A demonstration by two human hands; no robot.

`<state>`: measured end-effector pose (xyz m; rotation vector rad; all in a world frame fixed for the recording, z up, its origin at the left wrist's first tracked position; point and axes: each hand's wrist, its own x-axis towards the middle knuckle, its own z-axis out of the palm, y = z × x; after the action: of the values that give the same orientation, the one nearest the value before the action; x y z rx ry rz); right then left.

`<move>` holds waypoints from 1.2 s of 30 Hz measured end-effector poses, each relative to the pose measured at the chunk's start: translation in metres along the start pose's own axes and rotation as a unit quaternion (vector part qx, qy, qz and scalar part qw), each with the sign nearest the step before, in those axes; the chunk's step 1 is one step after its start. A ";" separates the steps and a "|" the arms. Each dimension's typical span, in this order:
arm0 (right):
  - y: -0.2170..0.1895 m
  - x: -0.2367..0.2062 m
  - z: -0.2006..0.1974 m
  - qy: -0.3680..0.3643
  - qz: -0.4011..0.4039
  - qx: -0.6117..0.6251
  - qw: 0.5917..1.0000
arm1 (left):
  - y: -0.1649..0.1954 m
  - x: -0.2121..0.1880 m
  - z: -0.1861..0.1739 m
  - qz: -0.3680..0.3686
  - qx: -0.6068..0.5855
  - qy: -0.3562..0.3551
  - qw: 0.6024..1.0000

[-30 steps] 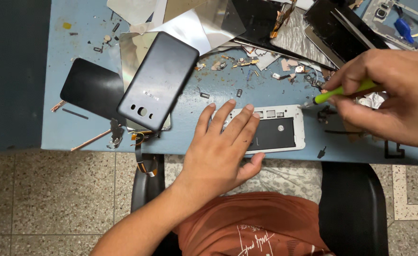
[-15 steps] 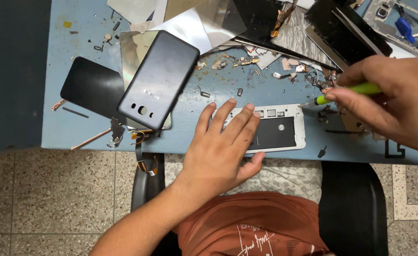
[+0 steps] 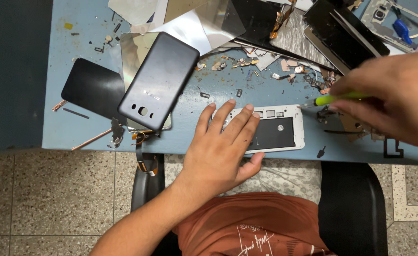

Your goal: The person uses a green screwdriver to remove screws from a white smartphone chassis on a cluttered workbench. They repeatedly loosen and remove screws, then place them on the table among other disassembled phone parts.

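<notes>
An opened white phone frame (image 3: 279, 127) lies near the front edge of the blue table (image 3: 81, 136). My left hand (image 3: 223, 144) lies flat on the frame's left half, fingers spread, pinning it down. My right hand (image 3: 391, 97) grips a green-handled screwdriver (image 3: 334, 98); its tip touches the frame's upper right corner. A dark phone back cover (image 3: 159, 79) lies face down to the left of my left hand, apart from it.
A black flat panel (image 3: 89, 87) lies at the table's left. Metal sheets, black screens and phone parts (image 3: 275, 28) crowd the back. Small screws and copper bits (image 3: 247, 64) are scattered mid-table. A flex cable (image 3: 142, 159) hangs over the front edge. A chair (image 3: 351, 199) stands below.
My right hand has shifted slightly left and down, bringing the screwdriver tip to the frame's upper right corner. My left hand and the frame have stayed put.
</notes>
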<state>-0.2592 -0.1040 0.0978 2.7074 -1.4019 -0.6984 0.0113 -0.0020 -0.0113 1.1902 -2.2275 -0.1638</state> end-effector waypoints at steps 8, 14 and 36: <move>-0.004 0.002 -0.002 -0.082 0.068 -0.032 0.994 | 0.001 0.000 0.000 0.000 0.006 -0.004 1.000; -0.007 0.001 -0.011 0.070 -0.034 0.069 0.995 | 0.001 0.000 -0.001 -0.002 0.004 -0.003 1.000; -0.013 0.005 -0.016 -0.023 0.048 -0.027 0.998 | 0.000 0.000 0.001 -0.006 -0.001 -0.007 1.000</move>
<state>-0.2401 -0.1031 0.1076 2.5792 -1.4894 -0.7841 0.0106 -0.0020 -0.0119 1.2044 -2.2332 -0.1790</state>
